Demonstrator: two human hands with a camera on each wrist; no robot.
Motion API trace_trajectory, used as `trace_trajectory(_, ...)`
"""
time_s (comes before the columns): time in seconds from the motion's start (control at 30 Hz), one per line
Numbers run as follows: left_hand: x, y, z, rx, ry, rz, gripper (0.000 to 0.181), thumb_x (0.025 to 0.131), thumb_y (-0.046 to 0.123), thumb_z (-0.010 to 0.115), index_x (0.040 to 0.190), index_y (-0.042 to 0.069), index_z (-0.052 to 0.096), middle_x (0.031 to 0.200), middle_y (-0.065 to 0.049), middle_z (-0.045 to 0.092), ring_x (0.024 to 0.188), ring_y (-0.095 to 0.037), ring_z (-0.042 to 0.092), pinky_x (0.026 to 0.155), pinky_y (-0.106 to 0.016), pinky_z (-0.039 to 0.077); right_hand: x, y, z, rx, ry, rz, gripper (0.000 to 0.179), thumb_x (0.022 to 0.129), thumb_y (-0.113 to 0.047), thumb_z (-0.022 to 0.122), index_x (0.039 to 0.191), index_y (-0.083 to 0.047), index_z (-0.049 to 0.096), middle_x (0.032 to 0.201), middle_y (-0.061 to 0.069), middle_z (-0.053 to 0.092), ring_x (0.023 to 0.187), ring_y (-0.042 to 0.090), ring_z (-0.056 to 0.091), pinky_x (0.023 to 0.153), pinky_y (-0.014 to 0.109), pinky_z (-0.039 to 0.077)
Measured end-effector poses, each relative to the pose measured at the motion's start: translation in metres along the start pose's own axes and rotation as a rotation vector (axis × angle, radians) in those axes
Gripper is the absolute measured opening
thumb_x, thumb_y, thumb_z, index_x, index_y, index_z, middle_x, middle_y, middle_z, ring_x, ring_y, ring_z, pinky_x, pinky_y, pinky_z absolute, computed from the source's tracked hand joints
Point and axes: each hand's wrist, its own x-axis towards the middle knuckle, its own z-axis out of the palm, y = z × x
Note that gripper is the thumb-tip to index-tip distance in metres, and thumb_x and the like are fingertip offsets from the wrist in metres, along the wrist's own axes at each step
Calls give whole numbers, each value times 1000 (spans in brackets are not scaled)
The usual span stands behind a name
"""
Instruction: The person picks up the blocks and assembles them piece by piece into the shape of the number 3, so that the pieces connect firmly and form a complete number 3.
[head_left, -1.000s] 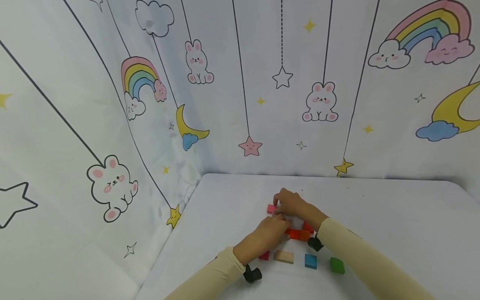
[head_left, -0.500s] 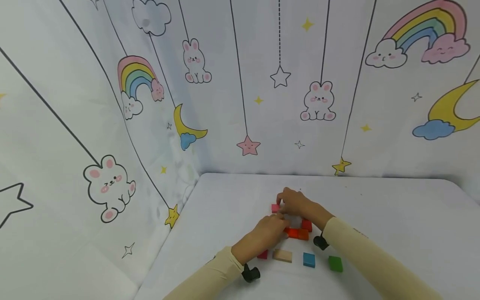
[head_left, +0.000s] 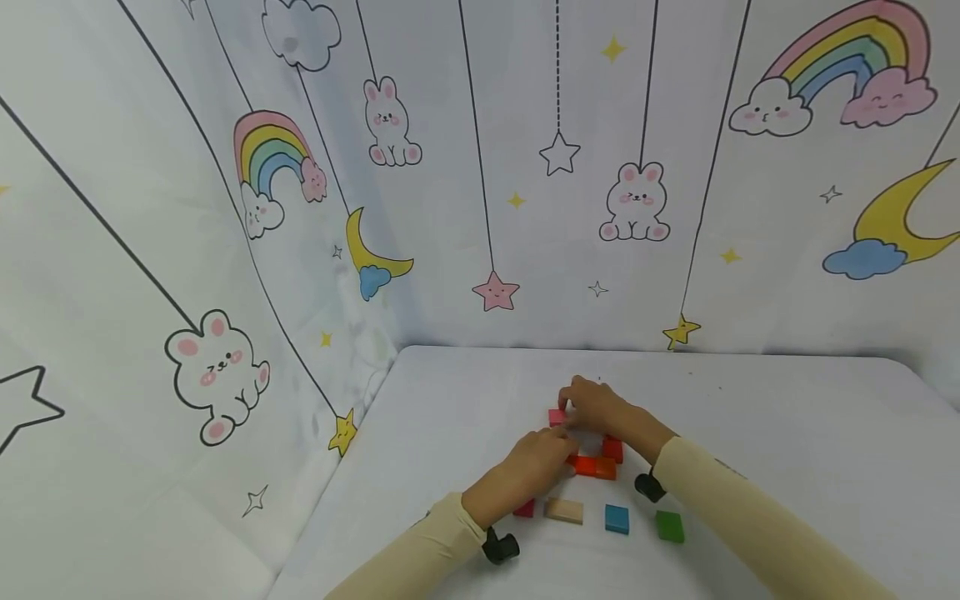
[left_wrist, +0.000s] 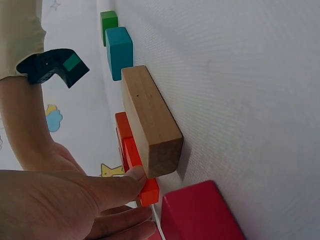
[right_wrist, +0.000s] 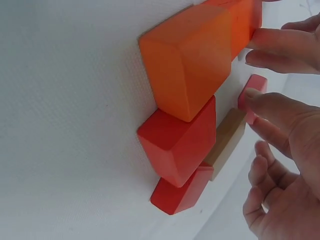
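My right hand (head_left: 592, 404) pinches a pink block (head_left: 556, 417) between thumb and fingers at the far side of a block layout. The pink block (right_wrist: 256, 82) lies close to the end of a wooden block (right_wrist: 227, 140) in the right wrist view. My left hand (head_left: 528, 467) holds the left part of a row of orange blocks (head_left: 585, 465), thumb on the near side and fingers on the far side. An orange block (right_wrist: 187, 60) ends that row, with red blocks (right_wrist: 180, 142) set behind it. The hands partly hide the layout's middle.
Nearer the person lie a crimson block (head_left: 525, 508), a plain wooden block (head_left: 566, 511), a blue block (head_left: 617, 519) and a green block (head_left: 670, 527), spaced apart in a line. A white table (head_left: 795, 467) carries everything; a printed curtain (head_left: 450, 208) stands behind.
My right hand has shifted slightly right with the pink block, closer in over the layout. My left hand stays nearly still at the orange row.
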Motion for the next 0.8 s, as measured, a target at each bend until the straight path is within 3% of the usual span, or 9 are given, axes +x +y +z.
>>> trace_trajectory(0.8, 0, 2, 0, -7, -7, -23, 28, 95, 33, 80, 121, 22, 74, 125, 2, 73, 107, -12, 68, 92, -29, 59, -16, -3, -9, -14, 16, -28, 23, 89, -18, 86, 109, -14, 75, 105, 9, 63, 88, 20, 63, 84, 43, 63)
